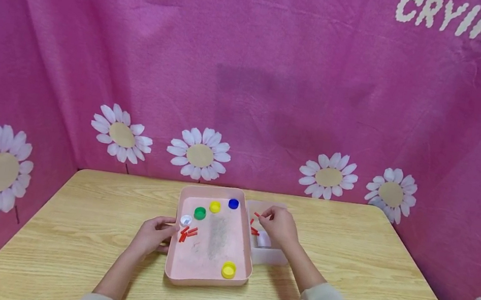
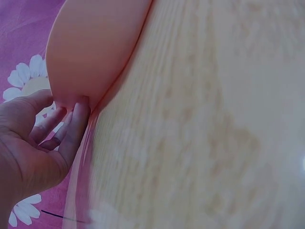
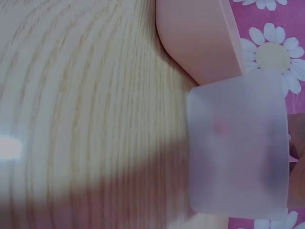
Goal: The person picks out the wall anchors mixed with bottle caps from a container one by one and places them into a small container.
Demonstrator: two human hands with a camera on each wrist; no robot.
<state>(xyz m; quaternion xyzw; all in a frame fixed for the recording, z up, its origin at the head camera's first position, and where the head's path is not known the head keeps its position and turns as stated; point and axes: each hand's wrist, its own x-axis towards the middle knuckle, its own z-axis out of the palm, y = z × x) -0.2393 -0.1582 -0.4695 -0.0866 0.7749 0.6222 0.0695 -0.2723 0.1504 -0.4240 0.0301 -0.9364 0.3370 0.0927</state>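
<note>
I have a small red plastic stick (image 1: 257, 214) pinched at the fingertips of my right hand (image 1: 278, 225), fingers curled in around it, held just above the frosted clear plastic box (image 1: 269, 257) that sits against the right wall of the pink rectangular plastic tray (image 1: 203, 280). The stick looks to lie roughly crosswise, pointing left toward the tray, though it is too small for me to be sure of its axis. A few more red sticks (image 1: 254, 231) lie in the clear box directly under and just left of that hand.

The relation I am watching: the held stick is over the box, and the tray lies immediately to its left, so the right hand is plainly the nearer one to both the box and its contents. A little cluster of red sticks (image 1: 187, 233) already lies in the tray by its left wall, beside a white bottle cap (image 1: 186, 220).

My left hand (image 1: 153, 234) rests against the tray's left outer wall (image 2: 90, 52), fingers loosely bent and touching it; from the wrist view it steadies the tray and clasps nothing loose.

Further out in the tray are green (image 1: 200, 213), yellow (image 1: 215, 207) and blue (image 1: 233, 204) caps, and another yellow cap (image 1: 228, 270) near the front. Everything stands on the pale wooden surface (image 1: 345, 257).
</note>
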